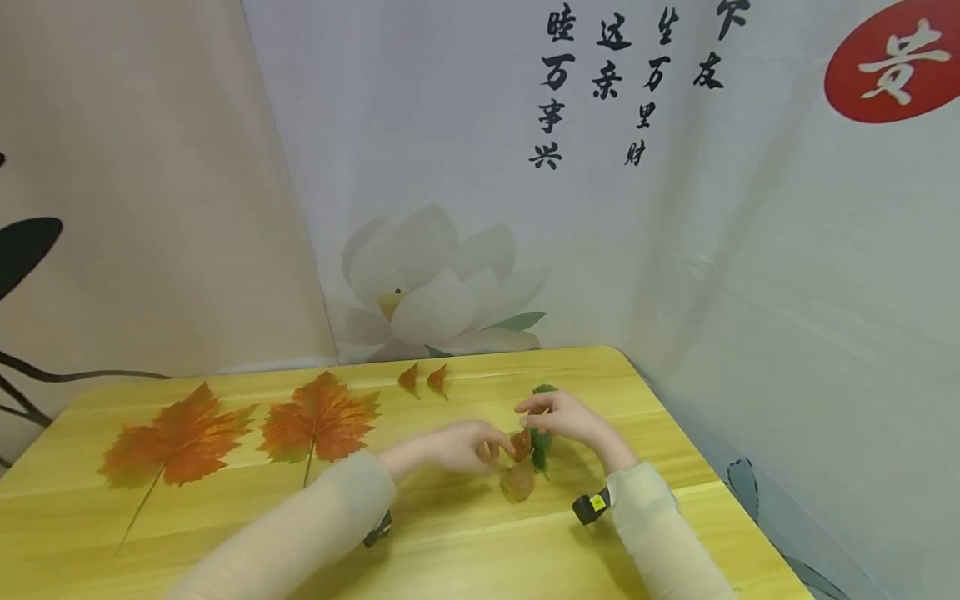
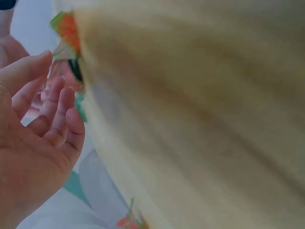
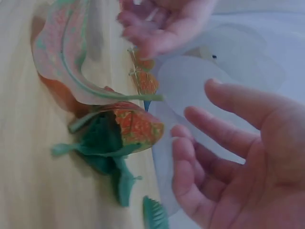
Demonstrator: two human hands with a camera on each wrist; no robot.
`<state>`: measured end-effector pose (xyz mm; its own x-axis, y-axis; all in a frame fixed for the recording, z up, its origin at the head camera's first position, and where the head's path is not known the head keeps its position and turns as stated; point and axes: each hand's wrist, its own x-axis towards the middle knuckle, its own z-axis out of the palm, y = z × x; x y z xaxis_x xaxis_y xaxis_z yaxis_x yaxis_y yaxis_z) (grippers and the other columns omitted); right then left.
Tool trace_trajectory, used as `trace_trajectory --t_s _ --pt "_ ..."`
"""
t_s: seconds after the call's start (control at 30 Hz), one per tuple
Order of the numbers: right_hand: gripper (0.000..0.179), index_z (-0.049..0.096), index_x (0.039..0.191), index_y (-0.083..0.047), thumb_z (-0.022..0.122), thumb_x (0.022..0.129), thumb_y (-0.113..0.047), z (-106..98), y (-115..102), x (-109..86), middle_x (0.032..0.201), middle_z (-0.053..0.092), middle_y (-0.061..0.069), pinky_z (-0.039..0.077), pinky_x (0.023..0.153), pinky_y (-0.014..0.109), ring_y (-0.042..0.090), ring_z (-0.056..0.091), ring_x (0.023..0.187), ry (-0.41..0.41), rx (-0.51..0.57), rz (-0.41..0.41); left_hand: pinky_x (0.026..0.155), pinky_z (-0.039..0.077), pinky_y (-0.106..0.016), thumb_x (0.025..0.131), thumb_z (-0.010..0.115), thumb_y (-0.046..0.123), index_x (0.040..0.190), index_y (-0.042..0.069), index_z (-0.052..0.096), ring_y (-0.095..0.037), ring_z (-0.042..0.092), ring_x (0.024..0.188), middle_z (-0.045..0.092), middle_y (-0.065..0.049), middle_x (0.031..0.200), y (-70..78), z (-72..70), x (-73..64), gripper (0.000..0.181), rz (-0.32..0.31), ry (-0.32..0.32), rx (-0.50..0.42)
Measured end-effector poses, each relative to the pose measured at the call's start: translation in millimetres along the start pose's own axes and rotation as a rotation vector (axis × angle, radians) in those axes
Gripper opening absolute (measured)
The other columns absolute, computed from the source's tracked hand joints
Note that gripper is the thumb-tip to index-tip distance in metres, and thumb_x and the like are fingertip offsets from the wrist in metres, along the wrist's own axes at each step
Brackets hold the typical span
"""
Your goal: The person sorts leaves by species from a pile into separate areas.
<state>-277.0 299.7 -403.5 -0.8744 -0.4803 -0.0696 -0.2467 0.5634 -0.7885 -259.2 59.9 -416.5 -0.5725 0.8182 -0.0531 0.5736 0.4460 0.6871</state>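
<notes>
My left hand point(image 1: 467, 446), its fingers loosely bent, hovers just left of a small cluster of artificial leaves. In the right wrist view nothing shows in my right hand point(image 3: 238, 157), and its relaxed fingers hang apart from the leaves. The cluster holds a small orange leaf point(image 3: 138, 126), a green leaf point(image 3: 102, 140) and a larger pinkish leaf with a green midrib point(image 3: 57, 52). Another green leaf point(image 1: 544, 388), partly hidden in the head view, lies behind my right hand. From the left wrist, my left hand point(image 2: 43, 138) shows a bare palm.
Two large orange maple leaves point(image 1: 180, 437) with long stems lie on the left of the yellow wood-grain table point(image 1: 480, 550). Two small orange leaves point(image 1: 437, 381) lie near the back edge. A printed cloth point(image 1: 450, 167) hangs behind the table.
</notes>
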Motion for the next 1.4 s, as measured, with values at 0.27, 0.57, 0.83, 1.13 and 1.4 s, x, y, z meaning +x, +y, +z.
trace_trajectory --t_s 0.27,0.57,0.83,1.13,1.4 --pt "0.038 0.062 0.126 -0.002 0.065 0.093 -0.021 13.8 14.0 1.5 0.094 0.062 0.009 0.043 0.051 0.031 0.019 0.054 0.070 0.019 0.081 0.025 0.075 0.048 -0.023 0.078 0.076 0.000 0.113 0.012 0.066 -0.017 0.057 0.095 0.061 -0.005 0.107 -2.5 17.8 5.3 0.038 0.041 0.012 0.027" --pt "0.037 0.067 0.119 -0.004 0.071 0.088 -0.024 19.5 18.1 1.6 0.087 0.059 0.008 0.045 0.051 0.031 0.017 0.050 0.065 0.066 0.048 0.019 0.080 0.045 -0.021 0.081 0.078 0.009 0.101 0.017 0.067 -0.006 0.052 0.092 0.056 0.007 0.097 -2.2 29.0 8.2 0.024 0.047 0.015 0.095" --pt "0.035 0.067 0.118 -0.004 0.072 0.087 -0.022 21.4 24.0 2.3 0.077 0.060 0.003 0.040 0.047 0.023 0.010 0.041 0.052 0.024 0.037 0.002 0.075 0.046 -0.019 0.086 0.072 0.009 0.086 0.017 0.071 -0.004 0.053 0.084 0.056 0.009 0.089 -0.3 29.3 7.5 0.008 0.112 0.048 0.095" --pt "0.027 0.070 0.112 0.000 0.070 0.088 -0.011 30.4 24.0 6.6 0.088 0.071 0.003 0.049 0.058 0.024 0.011 0.058 0.066 0.018 0.055 -0.029 0.085 0.047 -0.028 0.089 0.070 0.014 0.089 0.015 0.068 -0.006 0.055 0.093 0.062 0.008 0.094 4.3 19.0 -10.3 0.002 0.100 0.121 -0.005" --pt "0.029 0.071 0.113 -0.001 0.071 0.088 -0.016 32.6 20.8 6.9 0.090 0.071 0.003 0.042 0.050 0.025 0.014 0.054 0.062 0.030 0.079 0.010 0.079 0.049 -0.028 0.091 0.067 0.020 0.093 0.018 0.068 -0.008 0.058 0.097 0.066 0.011 0.096 2.9 7.2 -30.7 0.003 -0.004 0.135 -0.109"
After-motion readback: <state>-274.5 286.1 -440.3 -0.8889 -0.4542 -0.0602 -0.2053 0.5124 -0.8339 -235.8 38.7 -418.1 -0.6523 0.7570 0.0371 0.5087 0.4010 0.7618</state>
